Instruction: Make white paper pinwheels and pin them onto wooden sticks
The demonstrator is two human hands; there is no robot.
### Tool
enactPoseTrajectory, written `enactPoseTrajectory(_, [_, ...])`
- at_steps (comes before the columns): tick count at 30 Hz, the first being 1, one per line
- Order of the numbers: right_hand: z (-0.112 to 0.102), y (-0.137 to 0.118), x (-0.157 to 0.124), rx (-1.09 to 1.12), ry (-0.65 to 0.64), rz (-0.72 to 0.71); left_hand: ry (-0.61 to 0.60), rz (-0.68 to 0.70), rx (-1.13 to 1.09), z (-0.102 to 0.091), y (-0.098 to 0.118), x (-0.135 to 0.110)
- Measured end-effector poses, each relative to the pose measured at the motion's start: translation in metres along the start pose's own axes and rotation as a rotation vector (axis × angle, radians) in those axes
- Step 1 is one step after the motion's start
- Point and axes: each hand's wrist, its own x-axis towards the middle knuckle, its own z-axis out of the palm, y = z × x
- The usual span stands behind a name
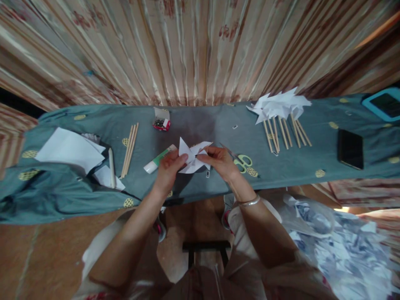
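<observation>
A white paper pinwheel point(195, 160) is held between both hands over the table. My left hand point(170, 166) pinches its left side, thumb on top. On the other side my right hand point(221, 161) grips the paper near the centre, where a small dark spot shows. A glue stick point(160, 159) with a green and white label lies just beyond my left hand. Green-handled scissors point(242, 162) rest right of my right hand. Farther back stands an open red box of pushpins or tacks point(161, 123). Whether a stick is behind the pinwheel is hidden.
Several finished pinwheels point(278, 106) on wooden sticks lie at the back right. Loose wooden sticks point(129, 150) and white paper sheets point(70, 150) are at left, beside a pale utility-knife-like tool point(111, 166). A black phone point(350, 149) lies right; a bag of paper scraps point(343, 250) is below.
</observation>
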Motion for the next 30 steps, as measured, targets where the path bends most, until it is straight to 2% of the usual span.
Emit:
enactPoseTrajectory(7, [0.006,0.007,0.002,-0.041,-0.033,-0.024,0.081,0.002,-0.013,0.004,-0.004,-0.002])
enactPoseTrajectory(13, [0.010,0.007,0.002,-0.010,-0.026,0.011,0.100,-0.014,-0.012,0.001,-0.007,-0.002])
enactPoseTrajectory(30, [0.011,0.007,0.002,-0.034,-0.037,-0.025,0.104,-0.003,0.016,0.000,-0.009,-0.002])
